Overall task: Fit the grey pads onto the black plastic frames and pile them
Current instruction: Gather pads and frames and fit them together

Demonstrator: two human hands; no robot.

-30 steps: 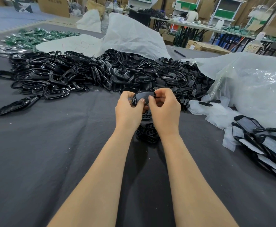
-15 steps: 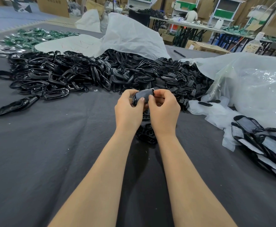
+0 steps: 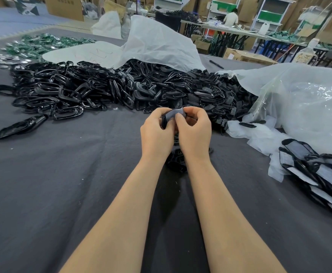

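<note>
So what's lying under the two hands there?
A few black plastic pieces lie on the dark cloth beneath the left hand and right hand. The hands hide most of them, so their number is unclear.

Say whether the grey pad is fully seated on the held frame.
Cannot tell: the grey pad lies on the black frame, but fingers hide its edges.

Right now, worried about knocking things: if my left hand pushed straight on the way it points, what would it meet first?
Beyond the padded frame your left hand grips, probably the heap of black frames just ahead; depth is unclear.
</note>
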